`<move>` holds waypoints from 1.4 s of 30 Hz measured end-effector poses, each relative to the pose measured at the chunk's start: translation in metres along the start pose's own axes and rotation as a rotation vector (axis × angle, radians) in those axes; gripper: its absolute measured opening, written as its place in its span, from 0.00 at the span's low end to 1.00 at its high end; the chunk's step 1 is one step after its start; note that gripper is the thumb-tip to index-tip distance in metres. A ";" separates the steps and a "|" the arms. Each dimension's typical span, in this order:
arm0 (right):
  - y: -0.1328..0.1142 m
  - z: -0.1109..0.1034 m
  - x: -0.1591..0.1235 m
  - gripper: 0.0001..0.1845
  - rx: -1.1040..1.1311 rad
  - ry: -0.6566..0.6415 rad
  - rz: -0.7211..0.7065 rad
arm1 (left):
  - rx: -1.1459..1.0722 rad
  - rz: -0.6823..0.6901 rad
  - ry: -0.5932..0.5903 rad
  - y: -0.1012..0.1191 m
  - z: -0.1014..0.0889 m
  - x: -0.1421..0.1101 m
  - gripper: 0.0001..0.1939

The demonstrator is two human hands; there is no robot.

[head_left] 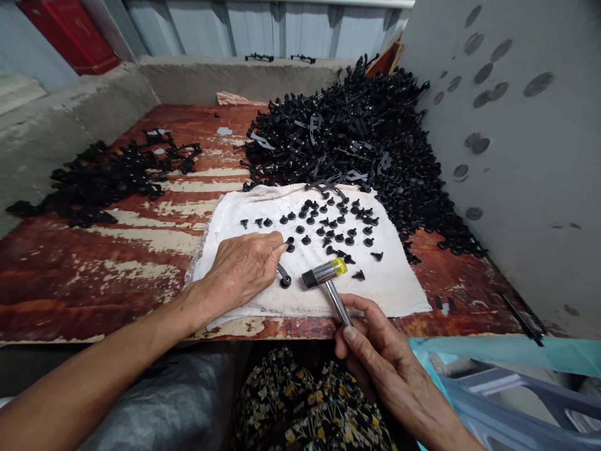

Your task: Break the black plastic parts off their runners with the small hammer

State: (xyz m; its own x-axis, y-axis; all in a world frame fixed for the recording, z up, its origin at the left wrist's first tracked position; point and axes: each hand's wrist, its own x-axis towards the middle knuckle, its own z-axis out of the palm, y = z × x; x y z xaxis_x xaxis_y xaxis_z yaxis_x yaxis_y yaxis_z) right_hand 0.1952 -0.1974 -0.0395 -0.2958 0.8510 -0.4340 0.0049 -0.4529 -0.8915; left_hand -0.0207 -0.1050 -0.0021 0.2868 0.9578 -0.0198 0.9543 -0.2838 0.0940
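My right hand [375,351] is wrapped round the metal handle of a small mallet [323,273]. The mallet's head has one black face and one clear yellow face, and it is held above the front of a white cloth [277,300]. Over the cloth, my left hand [248,263] is closed, its thumb and forefinger pinching a small black round-headed plug [290,240]. Partly hidden under that hand lies a black strip-like part [284,279] with a round end. Many loose black plugs [339,238] are scattered over the cloth, some standing on their discs, others tipped over.
A large heap of black parts [338,131] fills the back right, against a grey panel [507,156]. A smaller pile [107,172] lies at the left on the worn red-brown tabletop [154,257]. A concrete ledge [197,81] runs along the back, carrying two black parts.
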 end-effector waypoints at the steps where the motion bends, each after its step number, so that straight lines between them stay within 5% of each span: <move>1: 0.000 0.000 0.000 0.26 -0.003 0.001 0.005 | 0.007 -0.001 -0.015 0.000 -0.001 0.000 0.15; 8: -0.003 -0.002 -0.004 0.26 -0.049 0.019 0.011 | 0.007 -0.008 -0.086 0.001 -0.007 -0.001 0.14; 13: -0.031 -0.003 0.002 0.24 -0.501 0.200 -0.358 | -0.012 0.010 -0.080 0.000 -0.006 -0.001 0.15; 17: -0.047 -0.002 0.027 0.28 -0.837 0.156 -0.620 | -0.029 0.002 -0.058 -0.002 -0.004 -0.002 0.15; 24: -0.042 -0.004 0.051 0.36 -1.201 0.136 -0.711 | -0.080 0.023 -0.090 -0.004 -0.005 -0.001 0.15; 31: -0.039 -0.008 0.053 0.37 -1.291 0.178 -0.793 | -0.173 0.109 -0.161 -0.015 -0.010 0.001 0.14; 42: -0.054 -0.009 0.042 0.33 -1.141 0.251 -0.971 | -0.264 0.041 -0.244 -0.016 -0.013 0.004 0.14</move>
State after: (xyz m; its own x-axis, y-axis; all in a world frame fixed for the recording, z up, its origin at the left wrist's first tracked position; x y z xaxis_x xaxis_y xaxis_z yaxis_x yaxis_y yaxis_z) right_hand 0.1909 -0.1348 -0.0109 -0.4543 0.7648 0.4569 0.6591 0.6336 -0.4052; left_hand -0.0355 -0.0962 0.0094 0.3665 0.8976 -0.2449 0.8959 -0.2694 0.3532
